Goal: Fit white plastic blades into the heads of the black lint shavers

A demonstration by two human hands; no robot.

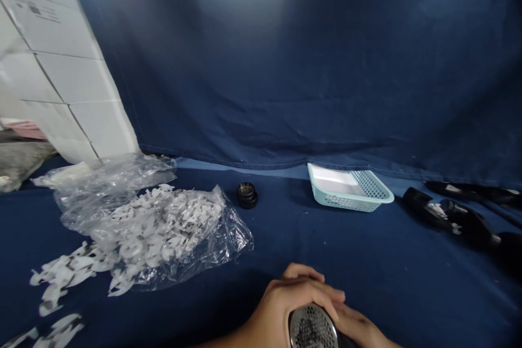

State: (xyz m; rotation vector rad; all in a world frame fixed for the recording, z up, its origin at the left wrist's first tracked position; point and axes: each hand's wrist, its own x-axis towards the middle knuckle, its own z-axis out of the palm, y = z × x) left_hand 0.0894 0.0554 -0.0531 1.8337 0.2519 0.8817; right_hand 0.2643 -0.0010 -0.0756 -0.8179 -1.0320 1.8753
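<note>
blue cloth [293,244], two-handed grip [291,299], seemingly snug, around perforated silver-faced device [312,329]

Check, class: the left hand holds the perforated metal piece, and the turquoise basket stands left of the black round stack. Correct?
No: the head view shows the turquoise basket right of the black round stack. The left hand holds the perforated metal piece.

Pale glare atop blue curtain [293,65], dim foreground, glinting plastic bag [233,234], black items [468,223] seemingly blurred
</note>
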